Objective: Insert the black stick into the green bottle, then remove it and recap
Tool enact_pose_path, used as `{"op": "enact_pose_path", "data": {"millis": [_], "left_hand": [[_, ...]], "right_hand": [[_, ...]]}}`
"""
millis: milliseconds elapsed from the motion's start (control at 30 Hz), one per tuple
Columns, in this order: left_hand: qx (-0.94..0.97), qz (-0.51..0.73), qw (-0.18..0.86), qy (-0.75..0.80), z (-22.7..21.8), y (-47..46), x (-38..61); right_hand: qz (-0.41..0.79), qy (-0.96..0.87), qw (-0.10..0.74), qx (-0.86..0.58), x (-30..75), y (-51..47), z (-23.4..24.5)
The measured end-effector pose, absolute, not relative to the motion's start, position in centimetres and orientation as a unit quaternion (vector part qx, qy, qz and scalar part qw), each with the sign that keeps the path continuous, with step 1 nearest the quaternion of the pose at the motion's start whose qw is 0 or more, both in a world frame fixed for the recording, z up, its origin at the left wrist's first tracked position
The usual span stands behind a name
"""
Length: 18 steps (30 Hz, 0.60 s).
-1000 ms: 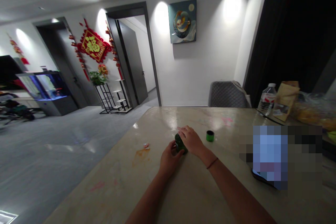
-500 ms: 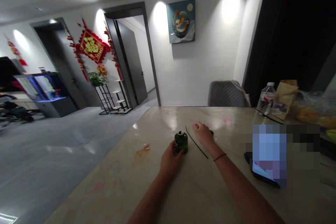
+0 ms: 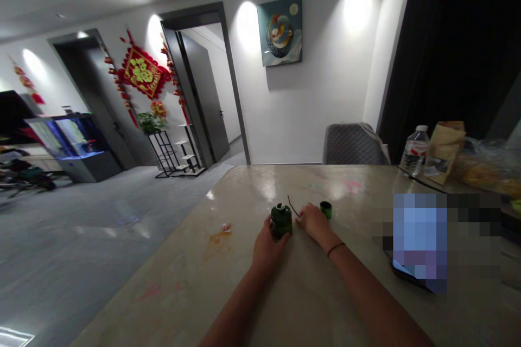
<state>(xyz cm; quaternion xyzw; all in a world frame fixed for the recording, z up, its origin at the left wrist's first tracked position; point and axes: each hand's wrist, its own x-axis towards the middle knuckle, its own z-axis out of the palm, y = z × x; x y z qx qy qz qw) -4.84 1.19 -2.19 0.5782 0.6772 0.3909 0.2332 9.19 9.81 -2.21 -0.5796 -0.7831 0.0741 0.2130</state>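
My left hand is wrapped round a small dark green bottle with a narrow open neck. The bottle stands upright on the table. Just right of it, my right hand has its fingers closed at a thin dark stick. The far end of the stick sticks out past the fingertips toward the back; its near part is hidden by the hand. Beside the knuckles of my right hand stands a short green cylinder, dark inside its top, apart from the hand.
The pale stone-look table carries a small crumpled scrap and orange stains at left. At right are a phone, partly blurred out, a water bottle, a paper bag and plastic bags. A grey chair stands behind the far edge.
My right hand has come back toward me and left, closing at the thin stick, which it now partly covers. The green cylinder, mostly hidden before, shows fully. My left hand keeps the bottle.
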Motion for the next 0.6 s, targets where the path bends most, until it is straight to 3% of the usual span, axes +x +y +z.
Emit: {"op": "enact_pose_path", "data": {"millis": [233,400,500,600], "left_hand": [[0.606,0.344,0.179,0.694,-2.7,1.2,-4.7],[0.629,0.330,0.157,0.686,-2.7,1.4,-4.5],[0.626,0.340,0.161,0.683,-2.7,1.4,-4.6],[0.618,0.351,0.169,0.683,-2.5,1.4,-4.7]], "right_hand": [[0.101,-0.743,0.242,-0.616,9.2,9.4,-1.5],[0.316,-0.702,0.315,-0.555,10.0,10.1,-0.1],[0.385,-0.672,0.347,-0.529,10.7,10.4,1.7],[0.487,-0.606,0.427,-0.462,11.1,10.3,3.7]]}}
